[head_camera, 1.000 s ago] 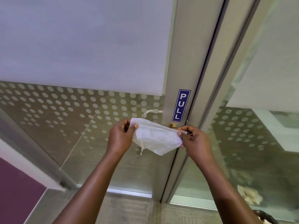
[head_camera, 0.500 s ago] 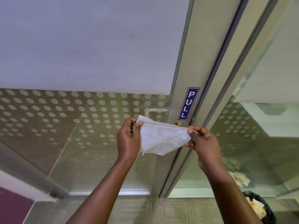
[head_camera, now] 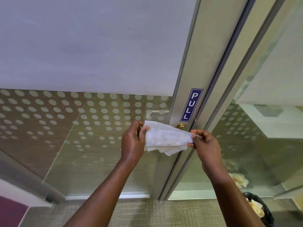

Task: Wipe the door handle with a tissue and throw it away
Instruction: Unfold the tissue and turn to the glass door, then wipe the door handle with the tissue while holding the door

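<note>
A white tissue [head_camera: 165,138], faintly stained and folded, is stretched between both hands in front of the door. My left hand [head_camera: 132,143] pinches its left edge, my right hand [head_camera: 204,143] pinches its right corner. Just behind its upper edge a small brass lock cylinder [head_camera: 180,126] shows on the aluminium door frame [head_camera: 182,82]. A pale lever handle [head_camera: 157,112] shows through the glass, on the door's far side, above the tissue. The near-side handle is hidden behind the tissue.
A blue PULL sign [head_camera: 191,104] is stuck on the frame. The glass door has frosted dots [head_camera: 82,115]. A black-lined bin [head_camera: 259,208] with crumpled paper stands on the carpet at the lower right, by a glass side panel [head_camera: 262,136].
The view has shifted a little to the left. The hands have folded the tissue narrower and hold it tauter, still in front of the lock.
</note>
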{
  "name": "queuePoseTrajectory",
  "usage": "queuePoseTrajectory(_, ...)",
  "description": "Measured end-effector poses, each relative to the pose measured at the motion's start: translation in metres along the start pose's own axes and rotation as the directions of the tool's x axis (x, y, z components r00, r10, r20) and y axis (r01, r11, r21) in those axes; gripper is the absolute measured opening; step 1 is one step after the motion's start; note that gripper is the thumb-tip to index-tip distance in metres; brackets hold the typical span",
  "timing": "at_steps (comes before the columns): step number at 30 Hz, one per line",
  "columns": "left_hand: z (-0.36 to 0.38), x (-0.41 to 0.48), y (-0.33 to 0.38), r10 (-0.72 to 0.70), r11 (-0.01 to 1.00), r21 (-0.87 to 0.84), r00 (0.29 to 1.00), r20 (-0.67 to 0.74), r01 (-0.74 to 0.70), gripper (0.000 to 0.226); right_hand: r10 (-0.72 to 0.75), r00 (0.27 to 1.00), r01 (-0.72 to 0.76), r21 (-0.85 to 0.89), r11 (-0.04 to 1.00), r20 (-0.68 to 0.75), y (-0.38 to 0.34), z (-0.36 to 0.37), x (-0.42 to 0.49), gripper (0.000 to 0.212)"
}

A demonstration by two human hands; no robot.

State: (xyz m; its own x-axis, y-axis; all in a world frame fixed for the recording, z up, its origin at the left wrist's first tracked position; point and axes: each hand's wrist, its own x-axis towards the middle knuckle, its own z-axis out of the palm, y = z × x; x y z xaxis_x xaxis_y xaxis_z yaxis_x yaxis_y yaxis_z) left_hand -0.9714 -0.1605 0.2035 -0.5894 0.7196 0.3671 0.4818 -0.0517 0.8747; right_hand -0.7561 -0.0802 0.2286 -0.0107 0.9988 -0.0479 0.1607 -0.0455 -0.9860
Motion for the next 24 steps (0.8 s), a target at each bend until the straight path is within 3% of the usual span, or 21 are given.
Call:
queuePoseTrajectory(11, 0.001, -0.003, -0.011, 0.111, 0.976, 0.191, 0.994, -0.004, -0.108, 0.014, 0.011, 1.000, -0.012, 0.041, 0.999, 0.006, 0.008, -0.003, -0.004, 0.013)
queuePoseTrajectory(14, -0.001, -0.005, -0.011, 0.129, 0.965, 0.232, 0.992, -0.010, -0.123, 0.017, -0.128, 0.989, 0.116, -0.145, 0.983, -0.071, 0.006, -0.005, -0.011, 0.013)
queuePoseTrajectory(15, -0.003, -0.005, -0.011, 0.125, 0.965, 0.234, 0.992, -0.012, -0.119, 0.017, -0.234, 0.968, 0.199, -0.288, 0.937, -0.094, 0.004, -0.006, -0.015, 0.017)
queuePoseTrajectory(17, -0.006, -0.005, -0.011, 0.095, 0.971, 0.221, 0.995, -0.019, -0.088, 0.016, -0.504, 0.863, 0.388, -0.574, 0.721, -0.049, 0.001, -0.005, -0.025, 0.028)
queuePoseTrajectory(18, -0.008, -0.005, -0.012, 0.062, 0.977, 0.206, 0.998, -0.023, -0.056, 0.014, -0.599, 0.801, 0.468, -0.630, 0.620, 0.006, -0.001, -0.003, -0.030, 0.030)
queuePoseTrajectory(20, -0.010, -0.005, -0.012, -0.020, 0.987, 0.156, 1.000, -0.022, 0.023, 0.011, -0.667, 0.734, 0.585, -0.619, 0.524, 0.129, -0.003, 0.006, -0.038, 0.029)
queuePoseTrajectory(24, -0.014, -0.008, -0.013, -0.064, 0.987, 0.148, 0.998, -0.006, 0.064, 0.018, -0.645, 0.674, 0.724, -0.497, 0.479, 0.361, -0.002, 0.033, -0.052, 0.031)
